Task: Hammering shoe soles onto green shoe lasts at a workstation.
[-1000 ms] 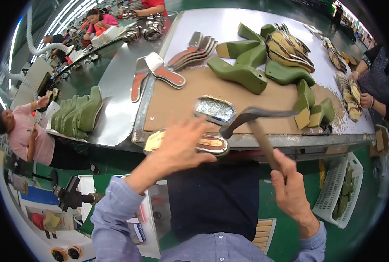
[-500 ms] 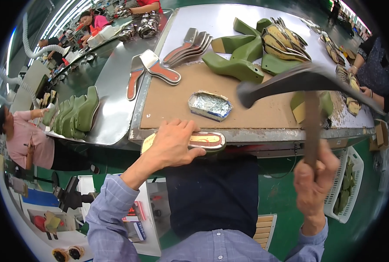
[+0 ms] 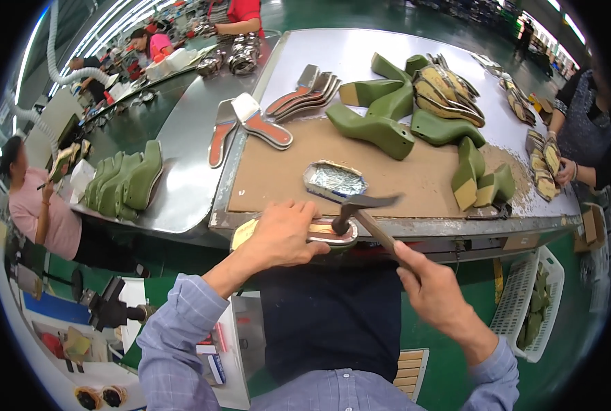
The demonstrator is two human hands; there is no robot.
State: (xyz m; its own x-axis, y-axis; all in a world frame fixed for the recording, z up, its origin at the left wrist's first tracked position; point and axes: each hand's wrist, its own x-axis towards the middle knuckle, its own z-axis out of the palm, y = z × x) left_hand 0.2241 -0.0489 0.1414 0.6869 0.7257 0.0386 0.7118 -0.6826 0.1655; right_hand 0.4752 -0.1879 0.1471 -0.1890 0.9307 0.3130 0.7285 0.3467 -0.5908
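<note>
Sole (image 3: 323,235), cream and brown, pale-rimmed, under left hand (image 3: 281,235), fingers together; hammer (image 3: 374,227) in right hand (image 3: 432,289), fingers curled round

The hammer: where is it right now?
In the head view, the hammer is right of centre, in the right hand, its head at the right end of the shoe form under the left hand, below the box.

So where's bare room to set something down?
The brown board is bare left of the small open box, below the orange insoles, and between that box and the right-hand pair of green forms. It's crowded along the far side by piled green forms, and at the near edge by the left hand, shoe piece and hammer.
</note>
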